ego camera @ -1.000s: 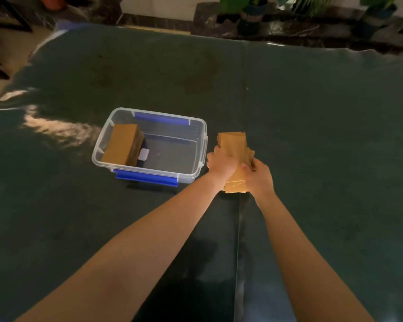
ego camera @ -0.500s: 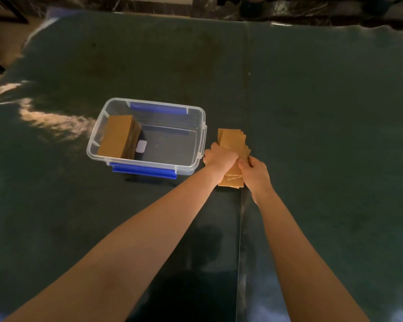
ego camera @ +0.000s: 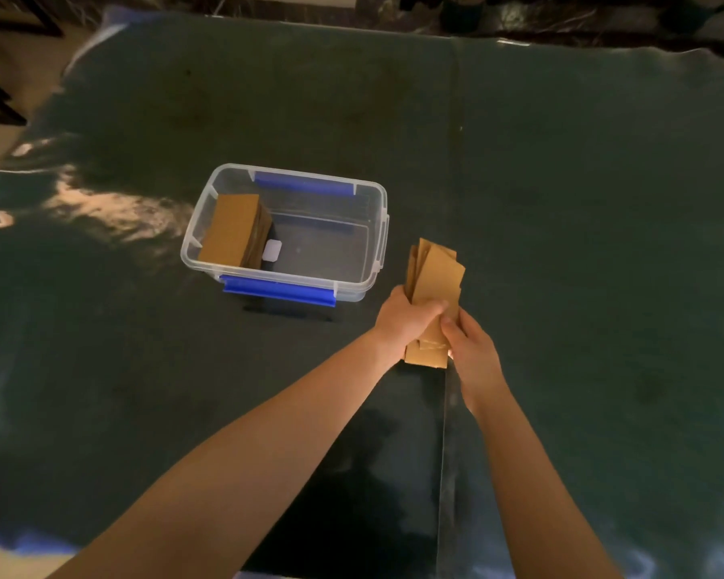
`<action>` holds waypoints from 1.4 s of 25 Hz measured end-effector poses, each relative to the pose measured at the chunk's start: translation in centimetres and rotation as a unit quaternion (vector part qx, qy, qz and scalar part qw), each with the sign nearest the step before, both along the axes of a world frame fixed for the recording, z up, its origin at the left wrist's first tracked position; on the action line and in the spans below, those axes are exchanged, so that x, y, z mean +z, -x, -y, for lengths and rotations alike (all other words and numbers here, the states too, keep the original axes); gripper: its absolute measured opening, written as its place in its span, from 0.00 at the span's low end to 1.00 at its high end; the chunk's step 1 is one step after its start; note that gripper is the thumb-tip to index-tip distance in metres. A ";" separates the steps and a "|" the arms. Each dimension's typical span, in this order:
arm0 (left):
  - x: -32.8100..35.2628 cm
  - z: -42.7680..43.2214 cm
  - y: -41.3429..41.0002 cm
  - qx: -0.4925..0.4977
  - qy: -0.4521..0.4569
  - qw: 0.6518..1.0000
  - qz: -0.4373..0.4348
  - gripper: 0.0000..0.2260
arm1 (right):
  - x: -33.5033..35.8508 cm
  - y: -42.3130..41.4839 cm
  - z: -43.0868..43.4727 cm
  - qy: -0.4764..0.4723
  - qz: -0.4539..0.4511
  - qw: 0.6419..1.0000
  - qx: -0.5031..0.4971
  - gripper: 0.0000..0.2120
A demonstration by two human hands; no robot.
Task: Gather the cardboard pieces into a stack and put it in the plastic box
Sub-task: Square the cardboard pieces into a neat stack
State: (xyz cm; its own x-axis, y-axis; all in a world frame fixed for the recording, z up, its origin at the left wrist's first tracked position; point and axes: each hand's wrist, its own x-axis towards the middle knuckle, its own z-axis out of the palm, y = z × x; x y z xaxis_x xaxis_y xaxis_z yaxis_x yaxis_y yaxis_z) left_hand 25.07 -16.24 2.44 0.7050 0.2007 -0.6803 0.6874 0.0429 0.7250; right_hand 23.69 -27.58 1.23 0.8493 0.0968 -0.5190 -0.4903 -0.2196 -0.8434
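A loose stack of brown cardboard pieces sits just right of the clear plastic box with blue latches. My left hand wraps over the stack from the left, and my right hand grips its near right edge. The pieces are fanned and uneven at the far end. Inside the box, against its left wall, stands another stack of cardboard, beside a small white tag.
The dark green table cover spreads all around, with a seam running from the far edge towards me. Dark furniture legs stand on the floor at the far left. Plant pots line the far edge.
The stack has tilted, its far end fanning out to the right. Both hands kept their grip and shifted slightly towards me; the camera view moved a little.
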 end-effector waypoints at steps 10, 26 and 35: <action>1.6 -5.1 11.8 -0.064 -0.029 0.994 0.080 0.28 | 1.3 9.2 -2.7 -0.128 -0.013 0.984 0.120 0.32; -0.3 -15.4 18.9 -0.020 -0.053 0.964 0.260 0.32 | -0.2 12.0 -12.8 -0.072 0.137 0.955 0.251 0.37; -2.1 -14.3 18.5 -0.010 -0.087 0.955 0.285 0.38 | -1.5 12.8 -12.9 -0.067 0.139 0.961 0.231 0.31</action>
State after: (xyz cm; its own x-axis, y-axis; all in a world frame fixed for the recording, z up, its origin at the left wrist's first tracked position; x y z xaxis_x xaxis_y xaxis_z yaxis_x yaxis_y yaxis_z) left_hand 6.60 -1.90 0.38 0.9551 0.2595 -0.1432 0.1794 -0.1216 0.9762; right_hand 10.84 -14.68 -0.31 0.8032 0.5471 -0.2358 -0.1188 -0.2408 -0.9633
